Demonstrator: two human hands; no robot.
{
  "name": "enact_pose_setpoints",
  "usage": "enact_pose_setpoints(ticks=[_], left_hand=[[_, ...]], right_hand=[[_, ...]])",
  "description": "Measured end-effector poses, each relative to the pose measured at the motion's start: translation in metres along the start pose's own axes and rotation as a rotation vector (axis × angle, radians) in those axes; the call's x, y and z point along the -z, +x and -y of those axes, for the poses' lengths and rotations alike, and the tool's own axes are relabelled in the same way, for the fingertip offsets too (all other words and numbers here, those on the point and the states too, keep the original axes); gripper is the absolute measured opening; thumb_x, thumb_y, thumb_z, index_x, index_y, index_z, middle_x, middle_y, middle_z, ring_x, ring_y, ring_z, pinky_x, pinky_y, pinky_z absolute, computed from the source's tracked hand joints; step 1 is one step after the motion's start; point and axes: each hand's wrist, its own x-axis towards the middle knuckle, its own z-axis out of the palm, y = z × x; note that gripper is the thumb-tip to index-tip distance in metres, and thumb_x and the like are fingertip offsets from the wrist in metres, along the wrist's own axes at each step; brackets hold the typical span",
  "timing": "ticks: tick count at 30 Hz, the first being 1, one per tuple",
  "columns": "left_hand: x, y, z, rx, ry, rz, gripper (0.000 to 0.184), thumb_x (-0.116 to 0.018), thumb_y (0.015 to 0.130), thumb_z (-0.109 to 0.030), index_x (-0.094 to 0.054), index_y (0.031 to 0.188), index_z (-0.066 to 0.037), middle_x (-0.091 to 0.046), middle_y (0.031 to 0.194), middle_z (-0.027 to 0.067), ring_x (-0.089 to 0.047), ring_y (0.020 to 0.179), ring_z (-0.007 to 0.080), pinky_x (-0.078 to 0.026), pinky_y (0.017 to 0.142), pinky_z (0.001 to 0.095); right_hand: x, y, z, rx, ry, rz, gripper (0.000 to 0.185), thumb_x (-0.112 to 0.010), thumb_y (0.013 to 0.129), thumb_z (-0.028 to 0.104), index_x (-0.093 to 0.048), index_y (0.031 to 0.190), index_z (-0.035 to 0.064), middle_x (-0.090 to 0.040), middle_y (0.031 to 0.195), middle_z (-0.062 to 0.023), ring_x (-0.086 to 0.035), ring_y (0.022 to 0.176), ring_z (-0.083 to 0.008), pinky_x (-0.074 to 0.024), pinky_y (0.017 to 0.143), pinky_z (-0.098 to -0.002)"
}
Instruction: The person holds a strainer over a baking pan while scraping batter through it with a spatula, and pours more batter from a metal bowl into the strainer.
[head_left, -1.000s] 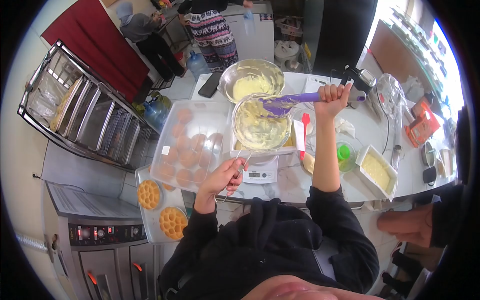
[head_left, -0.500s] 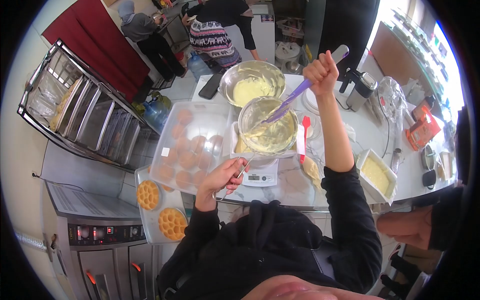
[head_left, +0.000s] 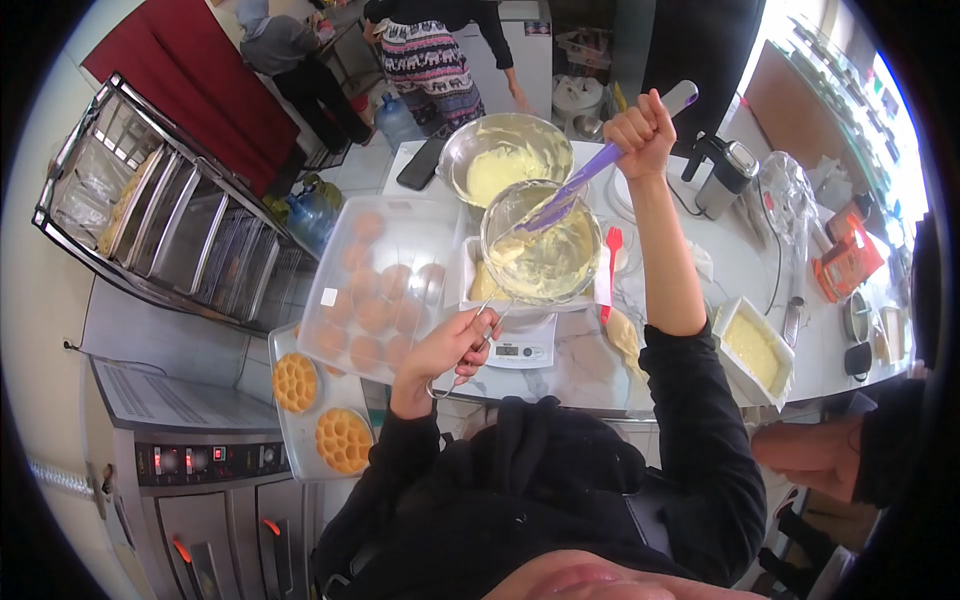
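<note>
My left hand [head_left: 452, 352] is closed around the wire handle of a metal bowl [head_left: 575, 262], whose inside is smeared with pale yellow batter. The bowl is tilted above a paper-lined pan [head_left: 470, 268] with batter in it, standing on a white digital scale [head_left: 534, 346]. Raised at the right, my right hand [head_left: 643, 138] grips a spatula [head_left: 590, 175] with a purple shaft and pale handle end. Its blade is inside the bowl against the batter. Right behind stands a larger steel bowl [head_left: 510, 165] of batter.
A red spatula [head_left: 613, 250] and a second lined pan of batter [head_left: 755, 345] lie to the right. On the left are a clear box of round brown cakes [head_left: 375, 290], a tray with honeycomb-patterned pastries [head_left: 345, 440], an oven [head_left: 210, 460] and a rack [head_left: 180, 210]. Other people are nearby.
The purple spatula and my right hand have shifted slightly up; its blade sits higher in the bowl. A person in patterned trousers at the back has straightened up.
</note>
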Motion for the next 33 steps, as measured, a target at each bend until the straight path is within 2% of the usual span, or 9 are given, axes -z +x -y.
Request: enact_pose_setpoints(ticks=[6,9,13,17,18,22,25,29,33], left_hand=[[0.005,-0.003,0.005,0.024,-0.082,-0.076,0.032,-0.032,0.090,-0.037,-0.040,0.085,-0.007,-0.025,0.049,-0.0034,-0.026,0.035,0.0037,-0.027,0.030,0.0184],[0.006,-0.004,0.009,-0.003,-0.136,-0.124,0.030,-0.034,0.089,-0.037,-0.040,0.086,-0.007,-0.025,0.049,-0.0034,-0.025,0.036,0.0038,-0.026,0.031,0.0181],[0.004,-0.003,0.008,-0.003,-0.111,-0.080,0.033,-0.032,0.090,-0.038,-0.040,0.084,-0.007,-0.027,0.048,-0.0035,-0.027,0.034,0.0042,-0.028,0.030,0.0188],[0.000,0.000,0.013,0.000,-0.088,-0.088,0.032,-0.032,0.090,-0.038,-0.039,0.084,-0.007,-0.027,0.048,-0.0034,-0.028,0.035,0.0045,-0.028,0.030,0.0191],[0.000,0.001,0.014,-0.015,-0.094,-0.098,0.032,-0.033,0.089,-0.038,-0.039,0.084,-0.007,-0.027,0.048,-0.0034,-0.028,0.035,0.0045,-0.029,0.030,0.0191],[-0.007,0.001,0.018,-0.048,-0.123,-0.148,0.031,-0.034,0.089,-0.037,-0.040,0.084,-0.007,-0.028,0.049,-0.0034,-0.029,0.036,0.0047,-0.029,0.030,0.0194],[-0.011,0.002,0.021,-0.062,-0.148,-0.173,0.030,-0.035,0.089,-0.036,-0.040,0.084,-0.007,-0.029,0.050,-0.0032,-0.030,0.036,0.0046,-0.030,0.030,0.0197],[-0.017,0.000,0.021,-0.063,-0.151,-0.182,0.030,-0.035,0.089,-0.035,-0.041,0.084,-0.007,-0.030,0.050,-0.0027,-0.031,0.036,0.0047,-0.031,0.031,0.0201],[-0.022,-0.002,0.022,-0.081,-0.173,-0.164,0.030,-0.036,0.089,-0.035,-0.041,0.084,-0.006,-0.031,0.050,-0.0023,-0.031,0.036,0.0051,-0.032,0.031,0.0202]], right_hand=[[-0.009,-0.001,-0.002,-0.226,-0.040,0.061,0.039,-0.033,0.089,0.027,-0.027,0.052,0.0141,-0.021,0.039,0.0053,-0.019,0.031,-0.0056,-0.0215,0.031,-0.0195],[-0.048,-0.002,-0.007,-0.086,-0.254,0.094,0.038,-0.030,0.090,0.022,-0.026,0.053,0.0136,-0.020,0.040,0.0056,-0.019,0.030,-0.0051,-0.0206,0.029,-0.0186],[-0.084,0.000,-0.018,0.047,-0.506,0.205,0.036,-0.034,0.087,0.021,-0.026,0.053,0.0131,-0.022,0.039,0.0046,-0.019,0.031,-0.0059,-0.0203,0.031,-0.0225],[-0.101,-0.013,-0.040,0.049,-0.880,0.207,0.036,-0.048,0.079,0.018,-0.037,0.047,0.0075,-0.036,0.040,-0.0003,-0.030,0.033,-0.0115,-0.0258,0.036,-0.0274],[-0.101,-0.016,-0.034,0.064,-1.227,0.228,0.032,-0.055,0.074,0.015,-0.042,0.047,0.0034,-0.043,0.043,-0.0031,-0.040,0.037,-0.0129,-0.0315,0.038,-0.0272],[-0.107,-0.026,-0.056,0.168,-1.401,0.425,0.028,-0.057,0.074,0.011,-0.046,0.050,0.0020,-0.043,0.044,-0.0031,-0.042,0.040,-0.0096,-0.0329,0.040,-0.0255],[-0.123,-0.029,-0.055,-0.157,-1.581,0.161,0.027,-0.057,0.076,0.013,-0.049,0.052,0.0026,-0.042,0.044,-0.0007,-0.041,0.039,-0.0087,-0.0324,0.039,-0.0253],[-0.110,-0.025,-0.058,0.051,-1.185,-0.231,0.021,-0.054,0.077,0.007,-0.050,0.056,0.0034,-0.043,0.046,0.0024,-0.039,0.038,-0.0065,-0.0298,0.037,-0.0223],[-0.100,-0.010,-0.038,0.259,-1.080,-0.729,0.019,-0.055,0.075,0.008,-0.046,0.059,0.0012,-0.039,0.045,-0.0001,-0.036,0.035,-0.0069,-0.0272,0.034,-0.0216]])
